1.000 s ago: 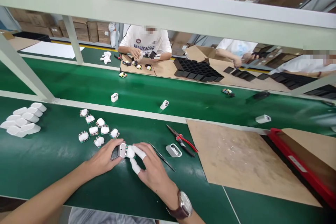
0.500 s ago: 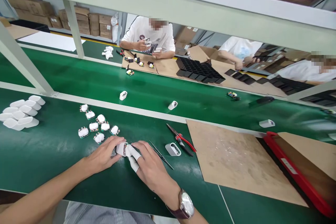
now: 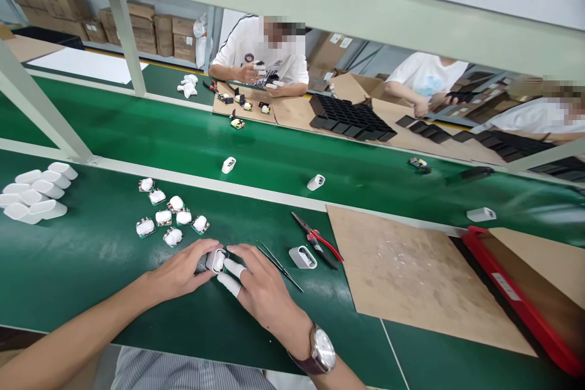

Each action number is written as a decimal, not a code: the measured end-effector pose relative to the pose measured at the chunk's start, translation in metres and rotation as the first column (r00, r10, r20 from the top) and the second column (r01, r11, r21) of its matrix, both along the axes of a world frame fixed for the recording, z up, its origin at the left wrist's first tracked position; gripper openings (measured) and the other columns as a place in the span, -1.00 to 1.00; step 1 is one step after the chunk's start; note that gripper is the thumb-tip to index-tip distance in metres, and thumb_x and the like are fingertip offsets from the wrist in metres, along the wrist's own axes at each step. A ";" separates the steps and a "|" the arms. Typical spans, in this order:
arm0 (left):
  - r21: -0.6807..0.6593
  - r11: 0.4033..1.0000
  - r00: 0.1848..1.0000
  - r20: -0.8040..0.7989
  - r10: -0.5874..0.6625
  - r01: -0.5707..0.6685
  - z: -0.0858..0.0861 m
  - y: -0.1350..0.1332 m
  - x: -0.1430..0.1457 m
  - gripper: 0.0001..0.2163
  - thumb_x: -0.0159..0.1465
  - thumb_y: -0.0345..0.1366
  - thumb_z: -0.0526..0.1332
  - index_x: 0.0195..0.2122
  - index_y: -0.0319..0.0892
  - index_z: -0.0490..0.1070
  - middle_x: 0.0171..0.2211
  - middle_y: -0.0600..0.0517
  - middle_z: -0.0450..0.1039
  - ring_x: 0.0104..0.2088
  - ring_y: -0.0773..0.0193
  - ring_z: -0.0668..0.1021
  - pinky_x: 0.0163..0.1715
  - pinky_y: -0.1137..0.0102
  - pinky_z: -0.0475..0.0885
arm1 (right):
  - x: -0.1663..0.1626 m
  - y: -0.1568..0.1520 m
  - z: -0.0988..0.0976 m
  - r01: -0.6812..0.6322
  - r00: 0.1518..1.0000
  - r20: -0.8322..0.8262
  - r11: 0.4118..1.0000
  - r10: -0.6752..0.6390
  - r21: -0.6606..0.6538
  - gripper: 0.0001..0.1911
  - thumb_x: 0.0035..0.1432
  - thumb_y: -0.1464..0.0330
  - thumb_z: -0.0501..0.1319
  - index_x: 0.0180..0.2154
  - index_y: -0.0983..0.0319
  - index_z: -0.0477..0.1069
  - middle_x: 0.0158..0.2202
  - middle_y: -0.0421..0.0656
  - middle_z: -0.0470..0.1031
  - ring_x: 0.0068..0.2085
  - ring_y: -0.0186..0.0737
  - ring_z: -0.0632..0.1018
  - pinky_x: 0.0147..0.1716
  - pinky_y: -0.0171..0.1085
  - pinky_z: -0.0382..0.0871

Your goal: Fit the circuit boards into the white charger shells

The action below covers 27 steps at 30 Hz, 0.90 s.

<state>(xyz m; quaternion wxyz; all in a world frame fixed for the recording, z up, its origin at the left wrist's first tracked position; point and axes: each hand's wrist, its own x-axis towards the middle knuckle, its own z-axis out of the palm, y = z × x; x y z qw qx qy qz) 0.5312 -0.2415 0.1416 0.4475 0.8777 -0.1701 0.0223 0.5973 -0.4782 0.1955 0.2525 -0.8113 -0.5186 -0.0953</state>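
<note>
My left hand [image 3: 185, 271] grips a white oval plastic housing [image 3: 211, 259], its open end turned to the right. A small circuit board with a white-covered top [image 3: 220, 261] sits partly inside that opening. My right hand [image 3: 260, 286] has white finger cots on two fingers, and its fingertips are closed around the outer end of the board. Several similar circuit boards [image 3: 163, 217] lie beyond my left hand. To the right of my right hand are tweezers [image 3: 281, 266], another white housing [image 3: 302, 258] and red-handled pliers [image 3: 317, 241].
White housings [image 3: 34, 195] stand grouped at the far left. A green conveyor belt [image 3: 269, 173] carries spaced-out parts behind a pale rail. Cardboard [image 3: 411, 268] and a red-edged tray [image 3: 516, 298] lie at right. Co-workers [image 3: 262, 61] sit across the belt, beneath an overhead beam [image 3: 292, 6].
The board's white-covered top now shows at the housing's mouth, where my right fingertips covered it before. My right fingers have spread slightly. Parts on the belt have shifted right.
</note>
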 end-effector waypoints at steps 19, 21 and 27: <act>0.005 1.000 0.959 -0.283 -0.014 0.016 0.019 -0.005 0.001 -0.33 0.32 -0.43 0.18 0.40 -0.03 -0.07 0.34 -0.13 0.38 0.27 0.05 0.51 0.21 0.14 0.47 | -0.001 0.016 -0.020 0.015 0.998 -0.063 1.000 -0.014 0.026 -0.80 0.43 0.36 0.18 0.04 0.23 0.43 0.02 0.05 0.49 -0.05 0.01 0.53 -0.10 -0.02 0.59; 0.006 1.000 0.962 -0.274 -0.016 0.019 0.018 -0.005 0.001 -0.33 0.32 -0.43 0.17 0.41 -0.04 -0.08 0.34 -0.13 0.38 0.26 0.06 0.53 0.19 0.16 0.48 | 0.000 0.015 -0.023 0.022 0.998 -0.062 0.999 -0.019 0.048 -0.78 0.42 0.36 0.19 0.06 0.23 0.43 0.02 0.05 0.48 -0.05 -0.01 0.53 -0.11 -0.05 0.59; 0.026 0.999 0.969 -0.247 -0.013 0.020 0.015 -0.005 0.001 -0.32 0.31 -0.44 0.17 0.41 -0.02 -0.09 0.36 -0.13 0.36 0.23 0.03 0.55 0.15 0.13 0.51 | -0.002 0.017 -0.023 -0.028 1.000 -0.004 0.999 0.028 0.029 -0.85 0.40 0.43 0.18 -0.04 0.22 0.47 0.04 0.05 0.50 -0.02 0.01 0.53 -0.07 -0.02 0.57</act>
